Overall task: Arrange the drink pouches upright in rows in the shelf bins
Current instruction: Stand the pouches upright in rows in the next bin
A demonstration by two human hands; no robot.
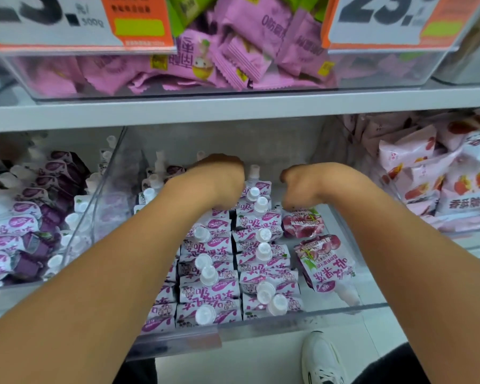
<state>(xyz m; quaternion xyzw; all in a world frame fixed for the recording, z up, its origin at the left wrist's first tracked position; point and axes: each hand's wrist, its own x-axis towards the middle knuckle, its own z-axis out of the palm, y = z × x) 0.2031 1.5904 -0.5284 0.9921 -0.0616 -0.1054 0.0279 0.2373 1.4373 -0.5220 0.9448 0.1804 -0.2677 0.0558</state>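
Your left hand (219, 180) and right hand (299, 187) deep at bin (261, 317) back wall, fingers curled under, grip hidden: cannot tell. Upright pouches (208, 273) fill left-centre rows; loose pouch (324, 264) lies flat near right wall. Risk: forearms knock caps, topple rows.

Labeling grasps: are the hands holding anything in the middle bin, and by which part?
Cannot tell. Both the left hand and right hand reach down among the back-row drink pouches, and their fingers are hidden from the camera.

Shop aisle, price signs (53, 20), clear shelf bins (261, 325) of packaged snacks
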